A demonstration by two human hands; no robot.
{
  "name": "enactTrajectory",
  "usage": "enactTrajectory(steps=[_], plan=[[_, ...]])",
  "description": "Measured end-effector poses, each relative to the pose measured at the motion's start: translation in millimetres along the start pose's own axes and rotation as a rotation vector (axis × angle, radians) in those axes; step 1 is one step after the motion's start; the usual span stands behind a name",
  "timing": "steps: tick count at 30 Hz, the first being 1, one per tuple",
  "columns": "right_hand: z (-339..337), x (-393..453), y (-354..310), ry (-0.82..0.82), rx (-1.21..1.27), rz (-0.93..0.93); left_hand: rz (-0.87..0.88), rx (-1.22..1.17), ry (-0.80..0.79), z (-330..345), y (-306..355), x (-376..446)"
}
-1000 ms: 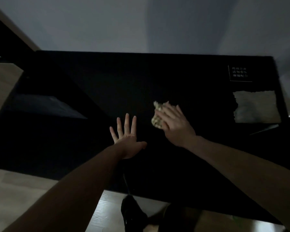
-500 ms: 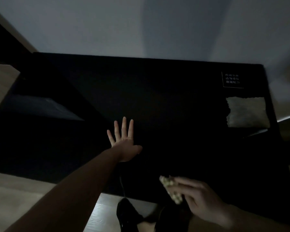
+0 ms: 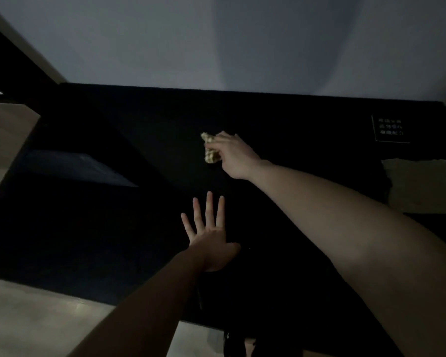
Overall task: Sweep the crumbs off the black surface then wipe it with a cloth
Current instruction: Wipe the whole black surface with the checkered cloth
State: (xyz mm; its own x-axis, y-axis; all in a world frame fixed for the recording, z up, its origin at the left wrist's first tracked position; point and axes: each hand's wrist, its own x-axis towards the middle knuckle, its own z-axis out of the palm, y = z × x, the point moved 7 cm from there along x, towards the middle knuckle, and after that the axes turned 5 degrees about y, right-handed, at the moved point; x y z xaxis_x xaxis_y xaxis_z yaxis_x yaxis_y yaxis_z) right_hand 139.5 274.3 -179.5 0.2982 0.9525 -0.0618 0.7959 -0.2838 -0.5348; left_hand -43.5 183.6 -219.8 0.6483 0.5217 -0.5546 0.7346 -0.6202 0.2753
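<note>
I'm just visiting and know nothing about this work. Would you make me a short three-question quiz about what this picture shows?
1. True or false: the left hand lies flat with fingers spread on the black surface.
2. What does the right hand grip? A) a brush B) a crumpled pale cloth C) a cup
3. Fill in: the pale rectangular sheet lies near the surface's ____ edge, below the white printed label.

Key:
1. True.
2. B.
3. Right.
</note>
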Motion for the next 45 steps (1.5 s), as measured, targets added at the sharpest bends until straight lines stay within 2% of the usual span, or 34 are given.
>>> enactTrajectory(steps=[4, 7, 9, 13, 16, 18, 21, 25, 28, 32, 35, 40, 43, 45], plan=[[16, -39, -2, -0.032, -0.041, -0.121, -0.009, -0.005, 0.013, 0, 1, 0], [17, -103, 16, -0.136, -0.036, -0.155, -0.022, -0.006, 0.003, -1, 2, -1], [11, -155, 27, -0.117, -0.005, -0.117, -0.022, -0.008, -0.007, -4, 3, -3], [19, -290, 29, 0.056, 0.077, 0.063, -0.013, -0.023, -0.018, -7, 7, -7], [41, -373, 12, 0.057, 0.189, 0.1, -0.009, -0.042, -0.031, -8, 8, -8], [45, -393, 10, 0.049, 0.239, 0.114, -0.005, -0.049, -0.04, -9, 8, -9], [19, -367, 17, 0.095, 0.267, 0.201, -0.008, -0.042, -0.046, -9, 9, -10], [-34, -268, 36, 0.252, 0.296, 0.235, -0.014, -0.035, -0.052, -8, 9, -9], [-45, -185, 49, 0.222, 0.236, 0.291, -0.027, -0.011, -0.029, -7, 9, -8], [-15, -116, 40, 0.135, 0.132, 0.195, -0.047, 0.029, 0.019, -5, 6, -4], [9, -119, 32, 0.163, 0.041, 0.153, -0.056, 0.024, 0.028, -3, 6, -3], [32, -178, 8, 0.086, -0.044, 0.063, -0.044, -0.03, 0.028, -3, 1, -2], [40, -231, -15, 0.125, -0.019, 0.092, -0.001, -0.103, 0.004, -12, -9, -8], [52, -272, -30, 0.092, 0.044, 0.089, 0.034, -0.139, -0.061, -17, -13, -10]])
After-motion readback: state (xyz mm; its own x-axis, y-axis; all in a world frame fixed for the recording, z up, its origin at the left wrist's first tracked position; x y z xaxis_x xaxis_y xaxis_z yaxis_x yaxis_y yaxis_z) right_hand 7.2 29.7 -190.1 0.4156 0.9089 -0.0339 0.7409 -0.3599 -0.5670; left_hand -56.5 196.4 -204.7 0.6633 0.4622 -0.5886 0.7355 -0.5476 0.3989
